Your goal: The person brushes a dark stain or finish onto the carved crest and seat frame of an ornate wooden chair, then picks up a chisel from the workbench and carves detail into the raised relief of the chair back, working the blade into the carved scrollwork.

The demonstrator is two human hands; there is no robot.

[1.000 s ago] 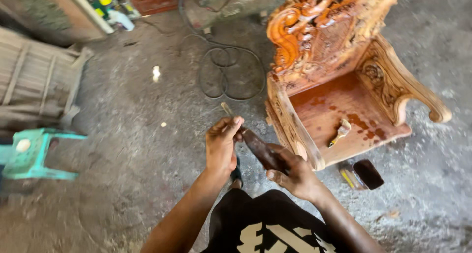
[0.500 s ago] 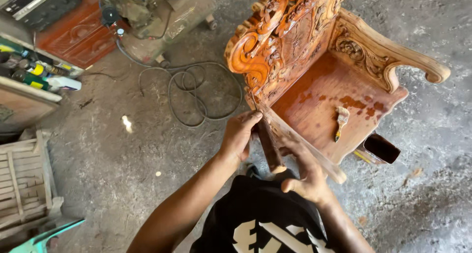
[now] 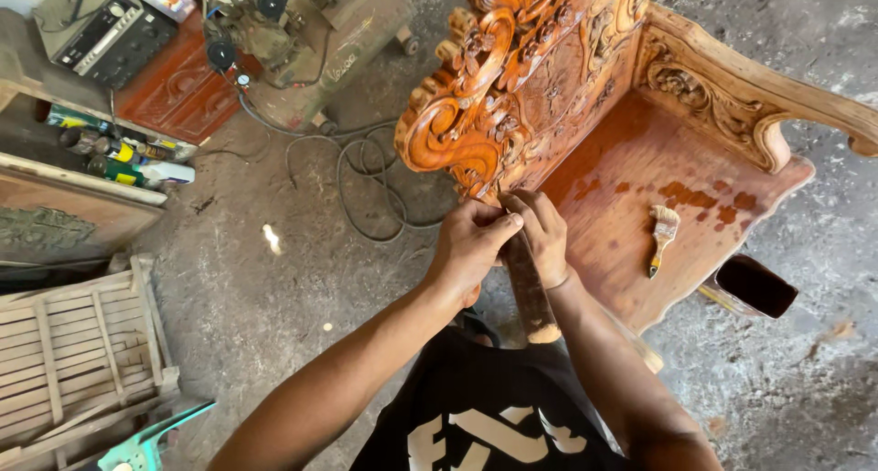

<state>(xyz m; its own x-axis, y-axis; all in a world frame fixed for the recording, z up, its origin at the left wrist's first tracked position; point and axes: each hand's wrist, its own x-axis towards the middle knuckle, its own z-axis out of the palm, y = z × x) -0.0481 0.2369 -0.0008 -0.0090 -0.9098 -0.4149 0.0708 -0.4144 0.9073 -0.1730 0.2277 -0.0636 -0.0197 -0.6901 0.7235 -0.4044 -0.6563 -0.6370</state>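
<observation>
Carved chair [image 3: 585, 114] lies on the floor, seat part-stained with a brush [image 3: 662, 236] resting on it, while left hand [image 3: 468, 247] and right hand [image 3: 544, 233] both pinch a brown strip [image 3: 529, 283] at its carved back.

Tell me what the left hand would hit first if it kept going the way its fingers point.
Most likely the carved chair back: the left hand points up toward its lower scrollwork, just ahead of the fingertips. Depth is hard to judge.
</observation>
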